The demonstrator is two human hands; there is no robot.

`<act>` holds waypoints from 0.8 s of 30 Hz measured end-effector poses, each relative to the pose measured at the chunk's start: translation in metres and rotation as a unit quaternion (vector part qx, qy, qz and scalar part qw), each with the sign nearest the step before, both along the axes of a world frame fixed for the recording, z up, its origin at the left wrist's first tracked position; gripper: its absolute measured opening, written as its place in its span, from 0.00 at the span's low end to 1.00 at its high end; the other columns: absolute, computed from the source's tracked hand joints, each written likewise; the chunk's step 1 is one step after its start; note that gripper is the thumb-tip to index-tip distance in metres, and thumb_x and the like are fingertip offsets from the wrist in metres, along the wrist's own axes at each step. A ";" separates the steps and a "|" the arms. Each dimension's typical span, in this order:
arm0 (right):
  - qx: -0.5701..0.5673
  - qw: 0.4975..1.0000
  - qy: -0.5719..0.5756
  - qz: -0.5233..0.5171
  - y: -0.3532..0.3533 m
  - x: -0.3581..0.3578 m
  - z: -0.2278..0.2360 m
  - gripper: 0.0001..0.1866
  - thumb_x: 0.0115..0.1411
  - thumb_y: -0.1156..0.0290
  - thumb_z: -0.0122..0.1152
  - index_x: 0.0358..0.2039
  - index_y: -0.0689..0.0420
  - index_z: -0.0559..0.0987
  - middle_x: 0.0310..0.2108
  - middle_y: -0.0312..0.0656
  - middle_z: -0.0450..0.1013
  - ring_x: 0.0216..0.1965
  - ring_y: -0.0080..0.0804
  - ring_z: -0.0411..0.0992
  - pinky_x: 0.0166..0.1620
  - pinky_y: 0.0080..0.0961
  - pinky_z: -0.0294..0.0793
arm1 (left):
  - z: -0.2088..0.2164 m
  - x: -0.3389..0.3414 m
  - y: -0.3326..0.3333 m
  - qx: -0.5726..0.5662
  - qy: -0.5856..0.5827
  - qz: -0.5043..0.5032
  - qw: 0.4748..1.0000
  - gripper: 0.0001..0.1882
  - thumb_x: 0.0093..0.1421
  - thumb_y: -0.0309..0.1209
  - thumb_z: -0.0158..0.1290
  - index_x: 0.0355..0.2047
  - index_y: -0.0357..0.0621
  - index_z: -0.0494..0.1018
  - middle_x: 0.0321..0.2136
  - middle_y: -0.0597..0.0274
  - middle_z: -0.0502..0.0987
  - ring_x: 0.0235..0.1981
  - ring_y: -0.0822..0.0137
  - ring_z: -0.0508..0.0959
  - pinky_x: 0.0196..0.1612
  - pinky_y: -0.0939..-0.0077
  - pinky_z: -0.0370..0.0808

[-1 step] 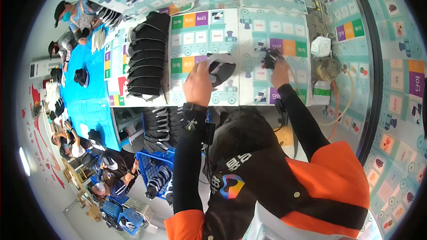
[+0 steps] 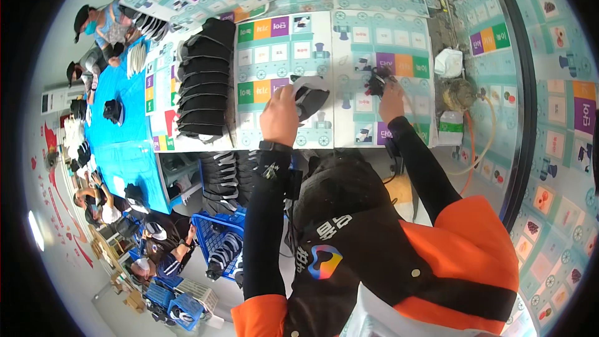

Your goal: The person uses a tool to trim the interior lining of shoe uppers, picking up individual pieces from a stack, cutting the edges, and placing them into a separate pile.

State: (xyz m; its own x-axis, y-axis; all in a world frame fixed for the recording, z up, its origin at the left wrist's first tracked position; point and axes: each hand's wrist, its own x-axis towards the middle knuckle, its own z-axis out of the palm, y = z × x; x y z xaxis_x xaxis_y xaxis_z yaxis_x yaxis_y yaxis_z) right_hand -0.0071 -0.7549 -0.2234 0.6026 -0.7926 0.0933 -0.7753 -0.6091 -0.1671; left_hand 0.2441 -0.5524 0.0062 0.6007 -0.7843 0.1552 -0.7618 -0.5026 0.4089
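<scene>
My left hand (image 2: 281,116) is closed on the edge of a black-and-white fabric piece (image 2: 311,101), curved like a cap or shoe upper; which of these I cannot tell. The piece is held tilted over the patterned table sheet. To its right, my right hand (image 2: 391,101) is wrapped round a small dark hand tool (image 2: 378,81) with a bit of red on it. The tool's exact kind is unclear, and its front points toward the far side of the table. A gap separates the tool from the fabric piece. Left of my hands lies a long overlapping row of black fabric pieces (image 2: 204,81).
Printed sheets cover the worktable (image 2: 284,65). At its right end are a crumpled white bag (image 2: 449,62), a round crusted object (image 2: 458,95) and hoses (image 2: 493,134). A blue table (image 2: 118,131), a blue crate (image 2: 212,231) and several other people are on the left.
The view has shifted very slightly. Both hands keep their holds, and the fabric piece and tool stay almost in place.
</scene>
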 end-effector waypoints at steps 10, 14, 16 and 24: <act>0.189 0.979 0.022 -0.069 -0.014 0.015 0.059 0.27 0.56 0.68 0.62 0.56 0.63 0.71 0.44 0.49 0.73 0.34 0.46 0.78 0.36 0.40 0.80 | -0.026 -0.005 -0.021 0.013 0.022 0.023 0.999 0.13 0.67 0.33 0.52 0.42 0.33 0.77 0.39 0.42 0.77 0.38 0.39 0.78 0.38 0.51 0.77; 0.668 0.683 -0.285 -0.077 0.037 0.027 0.126 0.16 0.57 0.76 0.55 0.46 0.63 0.77 0.34 0.43 0.80 0.30 0.26 0.77 0.29 0.24 0.78 | -0.025 -0.003 -0.012 0.025 0.016 0.010 1.000 0.14 0.68 0.34 0.52 0.41 0.32 0.76 0.38 0.43 0.76 0.38 0.39 0.78 0.38 0.50 0.76; 0.738 0.620 -0.256 -0.069 0.054 0.040 0.124 0.15 0.59 0.75 0.55 0.46 0.63 0.77 0.33 0.41 0.79 0.29 0.26 0.77 0.28 0.26 0.80 | -0.020 -0.006 -0.018 0.019 0.020 -0.029 0.999 0.14 0.68 0.34 0.52 0.43 0.33 0.75 0.39 0.43 0.76 0.38 0.39 0.78 0.38 0.51 0.76; 0.463 0.862 -0.201 -0.047 0.096 0.059 0.130 0.15 0.54 0.71 0.54 0.40 0.64 0.78 0.32 0.65 0.75 0.39 0.68 0.73 0.45 0.54 0.71 | -0.022 0.004 -0.018 0.012 0.012 -0.078 0.997 0.12 0.67 0.32 0.53 0.42 0.34 0.75 0.40 0.44 0.76 0.39 0.39 0.78 0.40 0.51 0.77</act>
